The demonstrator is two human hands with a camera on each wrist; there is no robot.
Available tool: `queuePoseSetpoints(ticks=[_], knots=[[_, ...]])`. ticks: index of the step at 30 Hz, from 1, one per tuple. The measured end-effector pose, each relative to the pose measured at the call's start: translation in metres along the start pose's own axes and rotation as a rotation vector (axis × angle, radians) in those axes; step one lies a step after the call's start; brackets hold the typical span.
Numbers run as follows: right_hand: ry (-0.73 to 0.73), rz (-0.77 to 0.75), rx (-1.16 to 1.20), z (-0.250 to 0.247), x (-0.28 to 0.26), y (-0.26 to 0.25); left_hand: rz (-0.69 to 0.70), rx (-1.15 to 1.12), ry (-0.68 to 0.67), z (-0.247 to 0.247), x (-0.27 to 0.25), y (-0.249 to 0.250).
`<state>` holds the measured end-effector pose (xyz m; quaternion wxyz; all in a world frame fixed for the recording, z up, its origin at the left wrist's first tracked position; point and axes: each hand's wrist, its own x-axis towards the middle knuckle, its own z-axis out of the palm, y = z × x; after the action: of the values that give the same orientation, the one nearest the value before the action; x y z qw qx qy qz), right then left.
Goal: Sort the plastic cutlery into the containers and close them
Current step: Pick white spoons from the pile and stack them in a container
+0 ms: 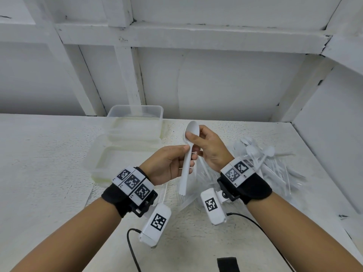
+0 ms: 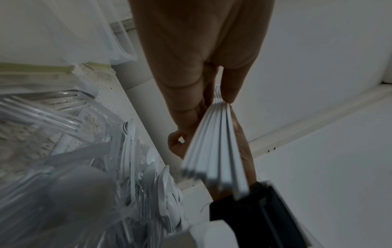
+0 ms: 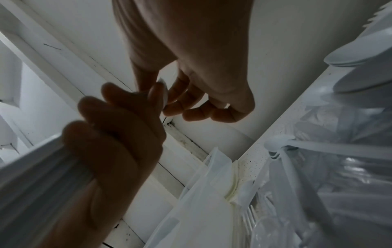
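Observation:
A stack of white plastic spoons point(image 1: 188, 154) is held upright above the table, bowls up. My left hand point(image 1: 172, 163) grips the handles point(image 2: 214, 151), thumb on top. The thumb and fingers of my right hand point(image 1: 202, 142) pinch the spoon bowls point(image 3: 164, 94) at the top. A clear container point(image 1: 135, 120) stands at the back of the table, and a second clear container point(image 1: 102, 163) lies nearer, left of my hands. A pile of white cutlery point(image 1: 271, 165) in clear plastic wrap lies to the right.
White wooden wall framing point(image 1: 176, 36) closes the back and right of the speckled table point(image 1: 39, 163). Black cables point(image 1: 131, 250) run from the wrist cameras across the table front. A black strap point(image 1: 228, 265) lies at the near edge.

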<state>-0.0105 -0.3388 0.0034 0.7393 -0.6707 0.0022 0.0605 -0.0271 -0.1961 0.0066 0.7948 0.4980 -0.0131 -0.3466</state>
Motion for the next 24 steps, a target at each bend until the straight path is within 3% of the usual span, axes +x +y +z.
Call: queuePoseSetpoints(ticks=[5,8,11,17,21,24], knots=[[-0.001,0.007,-0.1,-0.001,0.0,-0.003,0.003,0.048,0.068,-0.004,-0.001,0.003],[0.109,-0.006,-0.194,0.0,-0.001,-0.006,0.078,0.074,0.239,-0.008,0.002,0.005],[0.187,-0.121,-0.418,0.005,-0.007,-0.002,0.185,0.047,0.426,-0.013,0.006,0.003],[-0.025,-0.292,-1.009,0.032,-0.015,0.01,0.274,-0.135,0.569,-0.013,0.012,0.002],[-0.036,-0.319,-1.168,0.044,-0.007,0.014,0.273,-0.2,0.593,-0.016,0.012,0.005],[-0.041,-0.353,-1.152,0.051,-0.002,0.012,0.258,-0.134,0.581,-0.023,0.005,0.01]])
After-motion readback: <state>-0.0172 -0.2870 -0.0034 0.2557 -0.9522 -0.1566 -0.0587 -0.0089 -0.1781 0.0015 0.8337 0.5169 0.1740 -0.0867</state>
